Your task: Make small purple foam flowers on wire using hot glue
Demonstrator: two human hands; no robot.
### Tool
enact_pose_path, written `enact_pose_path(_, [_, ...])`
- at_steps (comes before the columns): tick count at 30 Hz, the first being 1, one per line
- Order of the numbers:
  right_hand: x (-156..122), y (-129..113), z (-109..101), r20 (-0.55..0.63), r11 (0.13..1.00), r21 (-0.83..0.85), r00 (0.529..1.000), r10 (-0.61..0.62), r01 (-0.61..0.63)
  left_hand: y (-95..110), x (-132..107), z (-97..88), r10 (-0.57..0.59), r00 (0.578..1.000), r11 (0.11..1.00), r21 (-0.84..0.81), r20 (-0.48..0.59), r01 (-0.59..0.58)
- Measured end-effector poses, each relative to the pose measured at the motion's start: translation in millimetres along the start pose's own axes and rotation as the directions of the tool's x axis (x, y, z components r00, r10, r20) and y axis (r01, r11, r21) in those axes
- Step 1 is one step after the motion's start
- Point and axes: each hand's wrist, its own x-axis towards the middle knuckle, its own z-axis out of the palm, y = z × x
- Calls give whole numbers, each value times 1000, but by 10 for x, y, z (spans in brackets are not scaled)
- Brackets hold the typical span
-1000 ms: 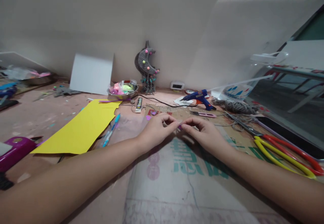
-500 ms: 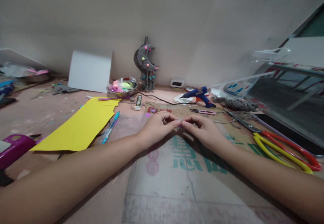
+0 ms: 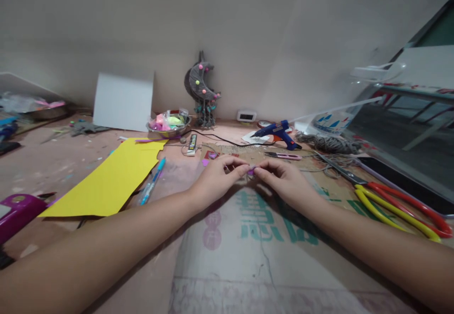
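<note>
Between my fingertips, just above the printed cardboard (image 3: 227,266), is a small purple piece (image 3: 251,170), partly hidden by the fingers. My left hand (image 3: 222,176) pinches it from the left with thumb and forefinger. From the other side my right hand (image 3: 282,176) grips the same piece in a pinch. Beyond the left hand lie a purple paper scrap (image 3: 205,162) and another small purple bit (image 3: 213,155). Pink-handled thread snips (image 3: 283,156) rest behind the right hand.
Left are yellow paper (image 3: 106,177), a blue pen (image 3: 153,181) and a purple tool (image 3: 21,212). Behind stand a bowl of clay (image 3: 168,125), a moon ornament (image 3: 202,84) and a glue gun (image 3: 276,134). Right lie large scissors (image 3: 397,205), a phone (image 3: 407,184) and grey yarn (image 3: 329,143).
More of the purple piece shows between my fingertips now. Both hands stay in nearly the same place, and the view has shifted slightly.
</note>
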Motion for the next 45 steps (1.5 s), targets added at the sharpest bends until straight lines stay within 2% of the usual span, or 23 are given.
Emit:
enact_pose_path(7, [-8,-14,-3,17,998,19,998,58,-59,38,-20,0,-4,999,1000,28,33,3])
enact_pose_path(14, [6,12,-30,-5,998,32,998,59,-58,47,-9,4,-58,998,998,24,-5,58])
enact_pose_path(17, [10,-3,-22,56,998,-43,997,47,-45,44,6,-1,-76,997,997,6,-20,76])
enact_pose_path(21, [-6,-24,-8,108,988,-149,994,-31,47,41,7,-4,-75,997,997,-11,-26,75])
enact_pose_path(26, [-19,-43,-35,41,997,-76,999,9,-6,45,-9,-8,-84,996,996,-19,-22,83])
enact_pose_path(33, [-5,13,-44,-2,994,-103,1000,-22,22,44,-3,0,-95,995,995,-34,-21,94])
enact_pose_path(36, [3,11,-51,-53,996,-92,999,-12,7,52,-14,3,-80,997,997,-14,-3,80])
enact_pose_path(42, [-7,-49,-47,5,995,-95,999,39,-38,32,-26,-1,5,999,999,49,37,-7])
enact_pose_path(45, [-14,-47,-33,-5,997,-44,998,62,-62,-1,-17,7,34,998,999,4,45,-34])
